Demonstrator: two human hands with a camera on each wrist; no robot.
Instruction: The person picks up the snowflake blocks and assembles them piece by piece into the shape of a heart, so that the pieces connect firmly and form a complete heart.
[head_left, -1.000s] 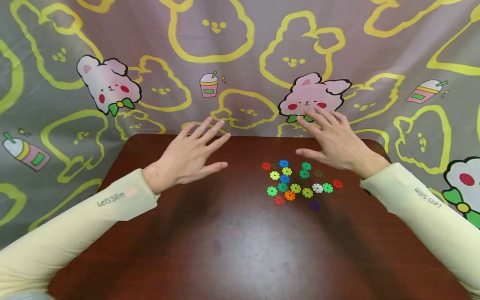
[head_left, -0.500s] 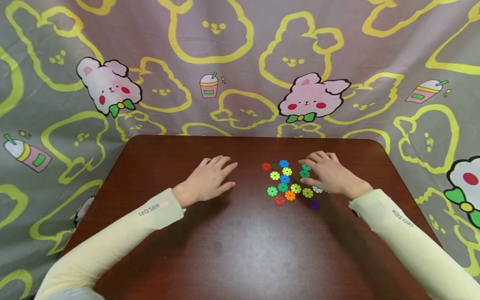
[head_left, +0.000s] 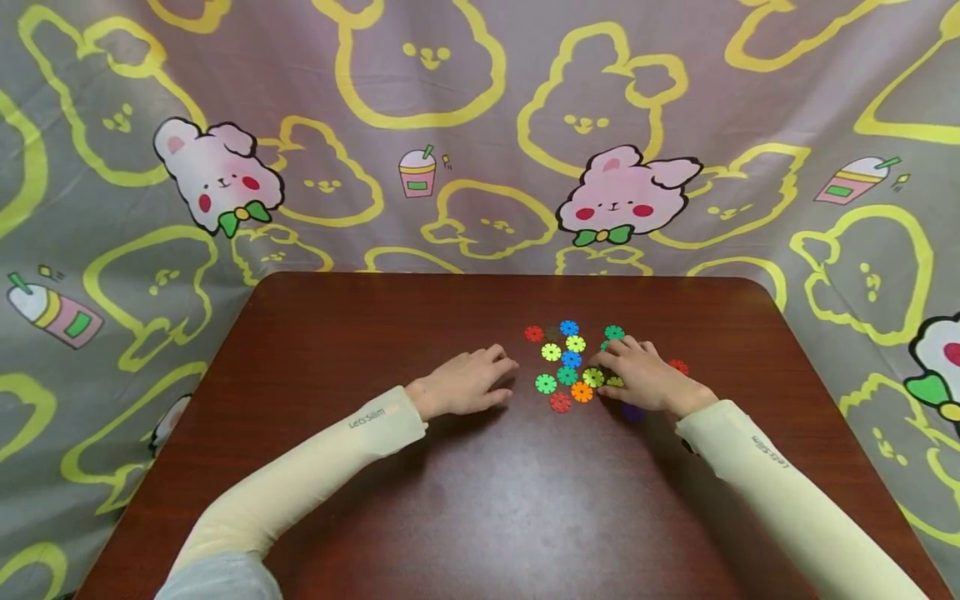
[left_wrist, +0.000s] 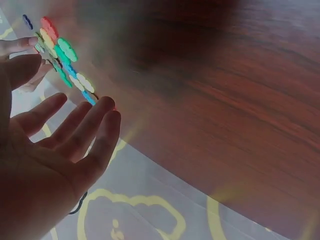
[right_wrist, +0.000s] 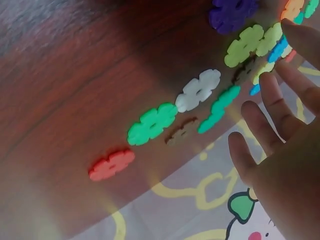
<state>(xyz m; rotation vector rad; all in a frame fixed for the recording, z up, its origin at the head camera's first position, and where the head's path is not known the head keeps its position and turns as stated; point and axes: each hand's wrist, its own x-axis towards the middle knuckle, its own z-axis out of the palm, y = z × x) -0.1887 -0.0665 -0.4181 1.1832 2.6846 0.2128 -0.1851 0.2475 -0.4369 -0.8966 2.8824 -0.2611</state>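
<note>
Several small notched plastic discs, shaped like flat snowflakes, lie in a loose cluster on the dark wooden table (head_left: 480, 517). My right hand (head_left: 639, 377) is over the right part of the cluster, fingers loosely bent, hiding some discs. Its thumb and fingertips are right by a yellow-green disc (head_left: 593, 378) and near an orange disc (head_left: 581, 392). In the right wrist view, a white disc (right_wrist: 198, 90), a green disc (right_wrist: 152, 124) and a red disc (right_wrist: 111, 165) lie beside the hand. My left hand (head_left: 467, 382) hovers left of the cluster, fingers relaxed and holding nothing.
A purple disc (right_wrist: 233, 15) lies at the near side of the cluster. Behind the table's far edge hangs a grey curtain (head_left: 480, 150) with yellow outlines and rabbit heads.
Both hands have come down and toward the body from above the table's far part. The left hand has moved right, toward the discs; the right hand has settled lower over them.
</note>
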